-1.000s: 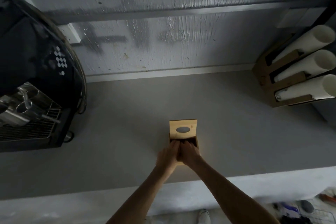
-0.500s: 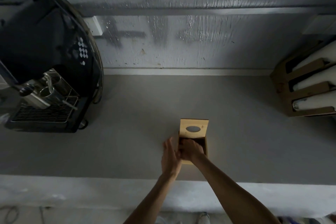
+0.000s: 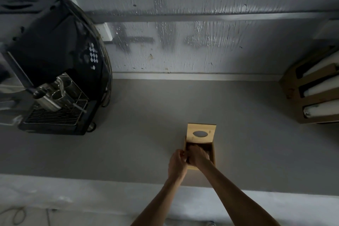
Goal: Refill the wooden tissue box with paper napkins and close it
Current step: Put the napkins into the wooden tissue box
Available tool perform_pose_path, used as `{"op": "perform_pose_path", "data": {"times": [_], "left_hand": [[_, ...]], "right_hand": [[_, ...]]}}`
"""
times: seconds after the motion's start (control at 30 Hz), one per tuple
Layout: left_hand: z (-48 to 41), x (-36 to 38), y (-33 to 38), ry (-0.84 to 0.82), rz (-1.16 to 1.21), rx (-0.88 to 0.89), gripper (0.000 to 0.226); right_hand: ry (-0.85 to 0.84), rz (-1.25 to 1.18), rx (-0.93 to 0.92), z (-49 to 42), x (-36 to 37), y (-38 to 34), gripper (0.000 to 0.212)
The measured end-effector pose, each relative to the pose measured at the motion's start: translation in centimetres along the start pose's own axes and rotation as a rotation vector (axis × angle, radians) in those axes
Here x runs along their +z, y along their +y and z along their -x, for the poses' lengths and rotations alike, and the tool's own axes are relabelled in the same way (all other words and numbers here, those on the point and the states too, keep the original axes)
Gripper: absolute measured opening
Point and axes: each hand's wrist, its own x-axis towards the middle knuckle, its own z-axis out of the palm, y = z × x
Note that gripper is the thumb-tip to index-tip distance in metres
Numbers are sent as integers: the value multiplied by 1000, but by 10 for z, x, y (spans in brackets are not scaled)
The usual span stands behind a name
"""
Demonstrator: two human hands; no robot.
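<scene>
The wooden tissue box point(image 3: 212, 154) stands on the grey counter point(image 3: 143, 139) close to its front edge. Its lid point(image 3: 201, 140), with an oval slot, is open and stands up at the far side. My right hand point(image 3: 199, 157) reaches down into the dark opening, and its fingertips are hidden inside. My left hand point(image 3: 177, 162) is curled against the box's left wall and grips its edge. The inside of the box is too dark to show any napkins.
A black espresso machine point(image 3: 55, 71) with a metal drip grate fills the left of the counter. A wooden rack point(image 3: 300, 115) with white tubes stands at the right edge. A rough grey wall runs behind. The counter's pale front lip point(image 3: 91, 187) lies below my arms.
My left hand has come away from the box opening and now sits at the box's left side. My right hand stays in the box. The view has shifted right.
</scene>
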Motion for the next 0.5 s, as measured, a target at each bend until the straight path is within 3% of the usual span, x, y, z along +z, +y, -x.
{"op": "perform_pose_path", "data": {"times": [0.3, 0.5], "left_hand": [[9, -5, 14, 4, 78, -7, 7], [9, -4, 11, 45, -30, 82, 12]], "right_hand": [[60, 35, 40, 8, 0, -6, 16], [256, 107, -172, 29, 19, 8, 30]]}}
